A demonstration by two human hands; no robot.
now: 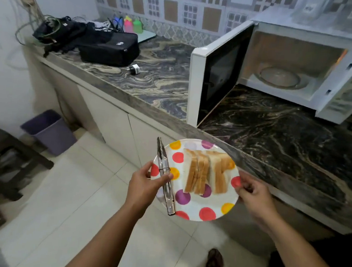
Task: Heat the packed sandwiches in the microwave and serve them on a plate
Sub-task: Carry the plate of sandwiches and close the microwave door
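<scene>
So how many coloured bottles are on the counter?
3, clustered at the back of the counter by the tiled wall: blue, pink, green. The black bags may hide more.

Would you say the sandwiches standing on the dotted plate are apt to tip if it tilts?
Probably: the sandwiches stand on edge, leaning together. They look soft and light. The tongs, pinned by the left hand, could slide on the glossy plate.

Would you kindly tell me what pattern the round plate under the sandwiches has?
The round plate is white with red, orange and purple dots, seen in the head view.
</scene>
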